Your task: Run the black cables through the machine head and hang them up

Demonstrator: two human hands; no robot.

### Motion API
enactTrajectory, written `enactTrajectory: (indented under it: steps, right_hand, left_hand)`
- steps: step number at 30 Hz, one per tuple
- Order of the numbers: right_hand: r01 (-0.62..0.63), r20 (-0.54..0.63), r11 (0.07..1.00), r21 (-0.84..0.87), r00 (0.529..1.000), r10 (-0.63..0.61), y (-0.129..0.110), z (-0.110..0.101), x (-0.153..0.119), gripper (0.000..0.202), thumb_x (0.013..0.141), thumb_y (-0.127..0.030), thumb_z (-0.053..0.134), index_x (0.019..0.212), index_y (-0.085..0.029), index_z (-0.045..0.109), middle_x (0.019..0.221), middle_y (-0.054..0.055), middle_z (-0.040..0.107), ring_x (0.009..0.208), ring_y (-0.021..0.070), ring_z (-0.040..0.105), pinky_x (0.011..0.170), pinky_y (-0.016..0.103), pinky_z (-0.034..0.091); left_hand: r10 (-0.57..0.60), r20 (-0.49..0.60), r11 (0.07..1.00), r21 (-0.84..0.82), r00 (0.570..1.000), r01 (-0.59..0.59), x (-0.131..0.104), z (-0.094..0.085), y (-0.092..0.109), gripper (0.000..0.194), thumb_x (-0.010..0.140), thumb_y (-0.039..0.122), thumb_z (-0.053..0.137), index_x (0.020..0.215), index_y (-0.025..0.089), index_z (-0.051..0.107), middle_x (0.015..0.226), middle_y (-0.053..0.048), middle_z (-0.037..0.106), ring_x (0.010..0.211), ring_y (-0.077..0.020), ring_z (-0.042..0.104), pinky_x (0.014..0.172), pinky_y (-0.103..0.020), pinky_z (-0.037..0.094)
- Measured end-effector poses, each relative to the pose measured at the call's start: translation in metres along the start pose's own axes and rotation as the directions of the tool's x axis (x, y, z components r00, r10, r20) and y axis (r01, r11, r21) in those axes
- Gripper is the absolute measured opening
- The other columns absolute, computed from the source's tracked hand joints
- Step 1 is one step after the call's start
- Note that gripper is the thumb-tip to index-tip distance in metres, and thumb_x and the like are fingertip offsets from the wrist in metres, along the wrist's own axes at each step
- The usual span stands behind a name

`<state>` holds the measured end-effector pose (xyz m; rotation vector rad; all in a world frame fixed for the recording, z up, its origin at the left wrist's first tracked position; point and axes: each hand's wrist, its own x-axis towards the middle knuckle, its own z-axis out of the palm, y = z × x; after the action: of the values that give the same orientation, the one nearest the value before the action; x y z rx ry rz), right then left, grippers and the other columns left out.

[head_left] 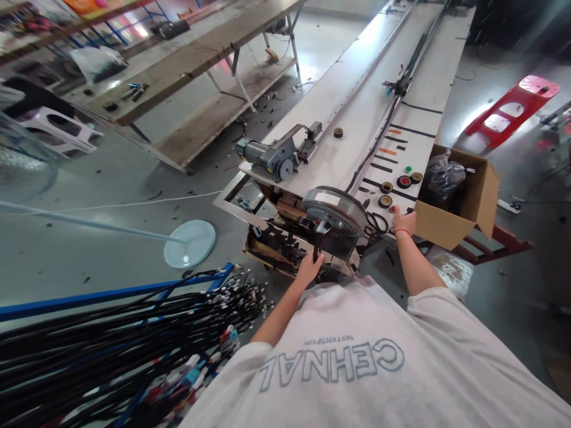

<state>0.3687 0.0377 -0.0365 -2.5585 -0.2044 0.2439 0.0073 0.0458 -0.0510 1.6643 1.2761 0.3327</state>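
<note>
Cardboard box just R of the white workbench holds a plastic bag w/ dark contents, type unclear; shallow carton at the bench's near L end has black scraps inside. L hand is closed round a black handle-like piece by the near reel; R hand, fingers part-curled, is at a red button, near R edge, can't tell if gripping.

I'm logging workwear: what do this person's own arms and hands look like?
The left hand and right hand are bare, without gloves. The sleeves are short and pale greyish-white; a thin red band circles the right wrist.
</note>
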Motion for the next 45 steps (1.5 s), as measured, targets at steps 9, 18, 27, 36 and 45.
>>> enactTrajectory:
  steps: [9, 18, 27, 36, 45]
  right_hand:
    - [0.001, -0.002, 1.0, -0.02, 1.0, -0.001, 0.0006, -0.0001, -0.0006, 0.07, 0.079, -0.062, 0.054, 0.125, -0.01, 0.046, 0.125, 0.022, 0.053, 0.113, 0.0362, 0.053, 0.095, 0.05, 0.04]
    - [0.011, -0.004, 1.0, -0.015, 1.0, -0.011, 0.0037, 0.0022, 0.0006, 0.072, 0.078, -0.064, 0.053, 0.126, -0.01, 0.045, 0.126, 0.022, 0.052, 0.113, 0.0366, 0.053, 0.094, 0.05, 0.04]
    - [0.005, 0.014, 1.0, -0.024, 1.0, -0.004, 0.0001, -0.0015, -0.0011, 0.07, 0.079, -0.064, 0.052, 0.124, -0.011, 0.046, 0.124, 0.022, 0.053, 0.114, 0.0366, 0.052, 0.095, 0.049, 0.04]
    - [-0.002, 0.002, 1.0, -0.027, 1.0, 0.002, 0.0004, -0.0013, -0.0006, 0.073, 0.079, -0.064, 0.052, 0.126, -0.01, 0.046, 0.127, 0.022, 0.052, 0.113, 0.0372, 0.053, 0.094, 0.05, 0.041]
    - [-0.006, 0.018, 1.0, -0.013, 1.0, 0.006, 0.001, -0.002, 0.0011, 0.074, 0.077, -0.065, 0.055, 0.126, -0.01, 0.045, 0.126, 0.022, 0.053, 0.115, 0.0363, 0.052, 0.095, 0.05, 0.04]
  left_hand:
    - [-0.024, -0.001, 0.999, 0.024, 1.0, 0.024, -0.0004, -0.0001, 0.0015, 0.021, 0.082, 0.037, 0.049, 0.072, 0.019, 0.052, 0.068, 0.0, 0.06, 0.071, -0.016, 0.057, 0.071, -0.028, 0.043]
    - [-0.002, 0.004, 1.0, -0.019, 1.0, 0.002, -0.0002, 0.0009, -0.0004, 0.023, 0.082, 0.039, 0.048, 0.071, 0.019, 0.051, 0.067, 0.0, 0.058, 0.067, -0.0152, 0.055, 0.07, -0.027, 0.042]
    - [0.016, 0.009, 0.999, -0.043, 1.0, -0.016, 0.0004, 0.0017, -0.0013, 0.024, 0.082, 0.039, 0.047, 0.07, 0.019, 0.05, 0.066, 0.001, 0.058, 0.066, -0.0142, 0.056, 0.068, -0.026, 0.041]
    - [0.025, 0.011, 1.0, -0.003, 1.0, -0.025, 0.0008, -0.0003, 0.0003, 0.021, 0.082, 0.035, 0.048, 0.072, 0.018, 0.052, 0.068, 0.0, 0.059, 0.068, -0.0152, 0.056, 0.07, -0.027, 0.042]
    - [0.019, 0.028, 1.0, -0.019, 0.999, -0.019, 0.0014, -0.0006, -0.0001, 0.021, 0.083, 0.037, 0.049, 0.073, 0.019, 0.054, 0.068, -0.001, 0.061, 0.068, -0.0159, 0.057, 0.07, -0.027, 0.042]
